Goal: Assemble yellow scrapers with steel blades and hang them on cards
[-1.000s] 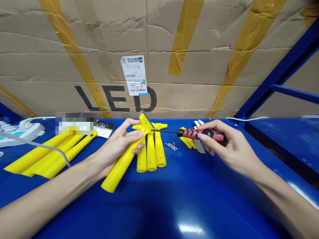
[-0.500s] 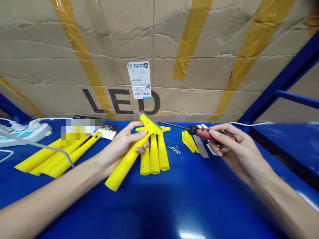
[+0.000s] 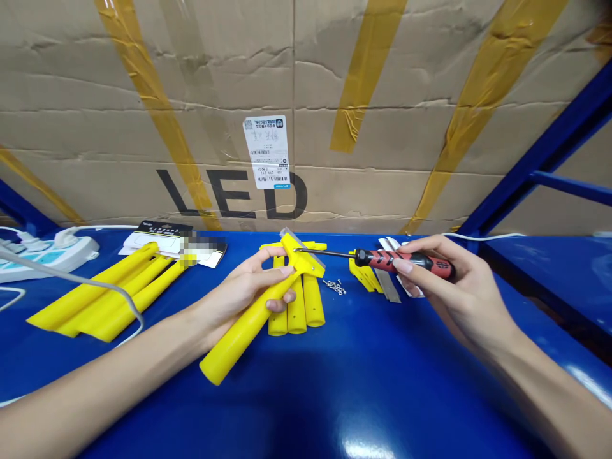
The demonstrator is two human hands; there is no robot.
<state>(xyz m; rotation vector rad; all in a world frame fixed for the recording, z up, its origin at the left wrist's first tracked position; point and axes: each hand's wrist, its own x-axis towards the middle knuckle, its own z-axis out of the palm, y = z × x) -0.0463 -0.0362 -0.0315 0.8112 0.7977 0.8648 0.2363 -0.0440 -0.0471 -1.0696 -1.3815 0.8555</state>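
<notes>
Huge cardboard box (image 3: 320, 76) stood behind the blue table (image 3: 325, 395). Left hand (image 3: 248, 280) had fingers wrapped round a yellow scraper (image 3: 239, 338) over it, right hand's (image 3: 444, 274) were closed on a screwdriver (image 3: 406, 261), tip at the scraper's head. Teeny screws (image 3: 336, 288) lay nearby.

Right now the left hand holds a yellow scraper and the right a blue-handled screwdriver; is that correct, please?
No: in the head view, the screwdriver handle in the right hand is red and black, not blue. The left hand does hold a yellow scraper.
</notes>
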